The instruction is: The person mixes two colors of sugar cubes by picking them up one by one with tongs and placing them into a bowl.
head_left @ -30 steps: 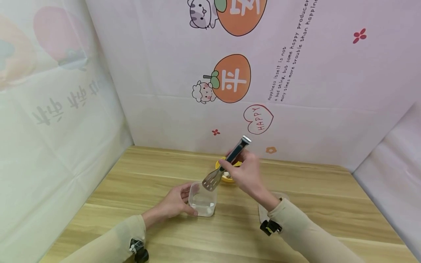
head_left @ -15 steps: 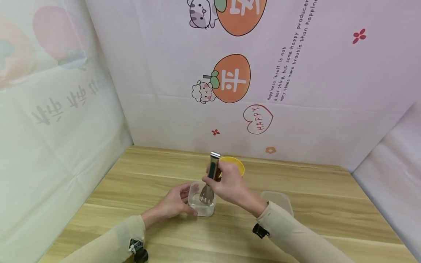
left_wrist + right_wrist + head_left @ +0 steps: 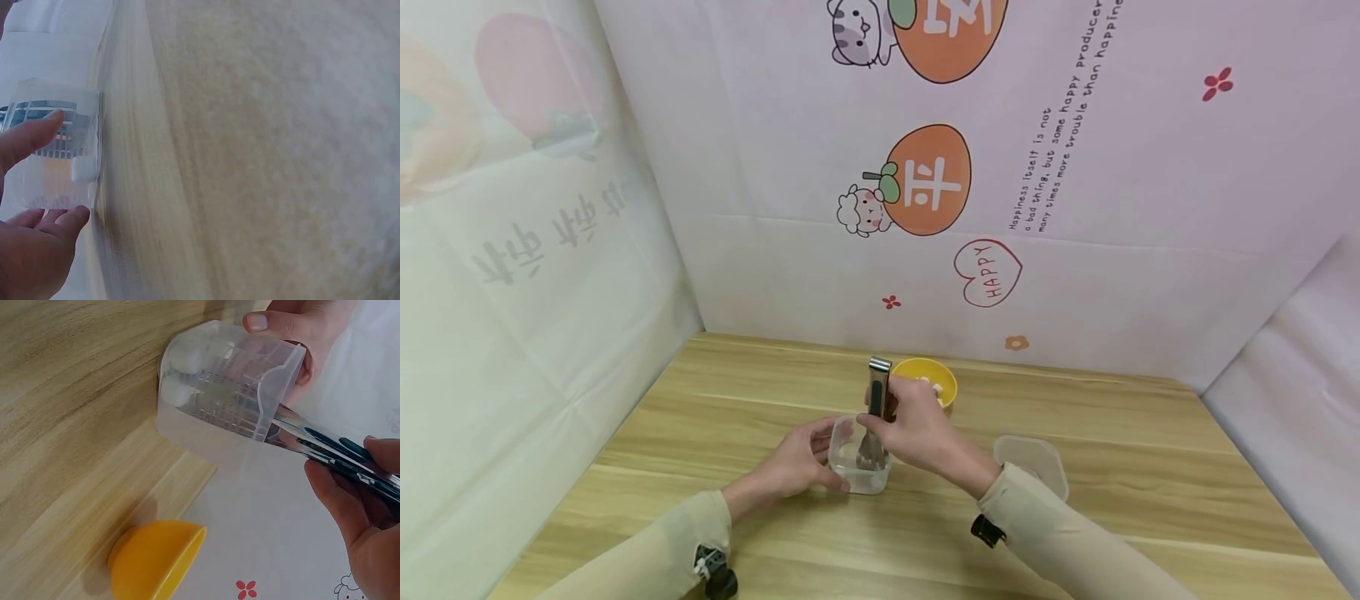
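My left hand (image 3: 797,462) holds a small clear plastic container (image 3: 867,482) upright on the table, thumb on the near side and fingers along the other. In my right hand (image 3: 921,425) is a pair of metal tongs (image 3: 877,392) with dark grip inlays. Their slotted ends reach down inside the container, as the right wrist view shows. Small white pieces (image 3: 175,390) lie at the container's bottom, by the tong tips; whether the tips pinch one is unclear. Just behind my right hand stands a yellow bowl (image 3: 951,386) with several white pieces in it, partly hidden.
A clear plastic lid (image 3: 1033,458) lies flat on the wooden table (image 3: 1150,483), to the right under my right forearm. A printed cloth wall (image 3: 797,275) rises at the table's back edge, with more cloth at both sides.
My right hand has brought the tongs left and down from beside the bowl into the container, and they now stand steeper. More of the bowl and lid shows. My left hand stays put.
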{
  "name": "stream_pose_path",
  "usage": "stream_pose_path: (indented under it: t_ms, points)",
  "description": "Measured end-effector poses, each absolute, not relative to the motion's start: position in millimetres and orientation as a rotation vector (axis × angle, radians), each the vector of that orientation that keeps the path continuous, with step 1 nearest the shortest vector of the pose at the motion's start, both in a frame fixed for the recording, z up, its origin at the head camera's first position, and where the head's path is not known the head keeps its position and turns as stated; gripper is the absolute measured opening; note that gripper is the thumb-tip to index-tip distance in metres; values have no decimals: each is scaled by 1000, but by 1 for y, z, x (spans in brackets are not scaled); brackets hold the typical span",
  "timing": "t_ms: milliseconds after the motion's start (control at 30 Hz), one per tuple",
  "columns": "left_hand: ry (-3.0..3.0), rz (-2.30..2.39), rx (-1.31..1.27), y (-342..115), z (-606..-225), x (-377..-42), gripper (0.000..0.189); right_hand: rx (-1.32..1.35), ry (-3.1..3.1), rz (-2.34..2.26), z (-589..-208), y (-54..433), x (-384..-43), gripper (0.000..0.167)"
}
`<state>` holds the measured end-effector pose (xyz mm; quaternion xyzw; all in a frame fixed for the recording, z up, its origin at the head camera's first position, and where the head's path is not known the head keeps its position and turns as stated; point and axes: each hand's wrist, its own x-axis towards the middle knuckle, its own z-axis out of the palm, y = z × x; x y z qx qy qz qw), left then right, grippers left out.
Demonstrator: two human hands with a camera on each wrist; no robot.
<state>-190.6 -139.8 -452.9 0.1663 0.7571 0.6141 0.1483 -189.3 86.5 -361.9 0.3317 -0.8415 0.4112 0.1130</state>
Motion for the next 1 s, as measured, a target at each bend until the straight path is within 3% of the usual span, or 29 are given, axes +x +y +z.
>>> stream_pose_path:
  t_ms: [533,1000]
  points:
    - [2197,1762,473,-139,-454,-192,100,580,-2371,1444,-374,85,-195,21]
    - [2192,1757,460,-141,-454,-191,100,593,-2434,1389,-376,91,-193,19]
